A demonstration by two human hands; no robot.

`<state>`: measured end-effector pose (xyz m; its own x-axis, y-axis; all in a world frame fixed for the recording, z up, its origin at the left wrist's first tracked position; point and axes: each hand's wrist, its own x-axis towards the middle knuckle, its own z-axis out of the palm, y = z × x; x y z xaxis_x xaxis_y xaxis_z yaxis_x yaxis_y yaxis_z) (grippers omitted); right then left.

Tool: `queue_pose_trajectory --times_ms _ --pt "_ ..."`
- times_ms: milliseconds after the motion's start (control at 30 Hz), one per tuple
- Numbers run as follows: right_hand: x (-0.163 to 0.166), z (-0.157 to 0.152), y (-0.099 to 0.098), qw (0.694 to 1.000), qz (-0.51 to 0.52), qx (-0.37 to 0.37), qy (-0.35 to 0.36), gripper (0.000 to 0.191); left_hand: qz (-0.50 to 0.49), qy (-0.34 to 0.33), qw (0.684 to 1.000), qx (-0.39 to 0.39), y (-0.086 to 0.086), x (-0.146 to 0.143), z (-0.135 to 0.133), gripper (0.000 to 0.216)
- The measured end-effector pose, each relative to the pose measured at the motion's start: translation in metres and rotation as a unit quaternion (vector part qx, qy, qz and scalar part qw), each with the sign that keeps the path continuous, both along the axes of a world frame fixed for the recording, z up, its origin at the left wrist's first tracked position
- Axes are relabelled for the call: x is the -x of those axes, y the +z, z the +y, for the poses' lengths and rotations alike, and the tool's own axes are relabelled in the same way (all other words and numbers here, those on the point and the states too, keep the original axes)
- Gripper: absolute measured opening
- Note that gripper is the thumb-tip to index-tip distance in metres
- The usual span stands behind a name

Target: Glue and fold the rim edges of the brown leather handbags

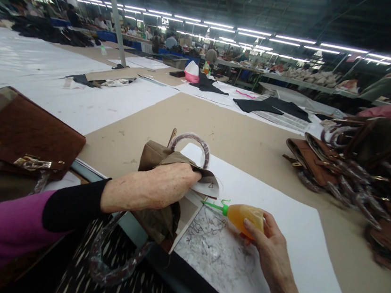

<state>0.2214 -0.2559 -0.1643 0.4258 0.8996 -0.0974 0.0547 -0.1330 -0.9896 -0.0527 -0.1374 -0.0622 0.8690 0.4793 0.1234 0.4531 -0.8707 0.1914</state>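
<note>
My right hand (269,241) grips a glue bottle (240,216) with amber liquid and a green nozzle. The bottle lies nearly level, its nozzle tip pointing left at the edge of a handbag (156,156). My left hand (173,182) is closed on the bag's raised flap, whose pale underside carries a small pen mark. One plastic-wrapped handle (196,139) arches up behind that hand. A second wrapped handle (109,269) hangs over the table edge near my lap. Part of the bag's inside is hidden by my left forearm.
A brown handbag (33,131) with metal clasps stands at the left. Several brown bags with wrapped handles (349,170) are heaped at the right. Dark thread scraps (210,229) litter the white sheet (298,235). Black pieces (261,105) lie farther back, and a post (115,15) rises behind.
</note>
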Motion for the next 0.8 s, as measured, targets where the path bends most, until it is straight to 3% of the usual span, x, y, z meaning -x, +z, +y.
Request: queue_pose_trajectory --times_ms 100,400,800 --pt "-0.003 -0.001 -0.004 1.0 0.005 0.006 0.016 0.052 -0.001 0.008 1.0 0.005 0.002 -0.004 -0.001 0.015" --pt "-0.002 -0.006 -0.007 0.997 0.059 0.017 0.039 0.044 -0.028 -0.011 1.0 -0.005 -0.014 0.003 0.004 0.018" --pt "0.007 -0.014 -0.001 0.992 0.09 0.032 0.077 0.042 -0.018 -0.023 1.0 -0.002 -0.006 0.002 0.001 0.017"
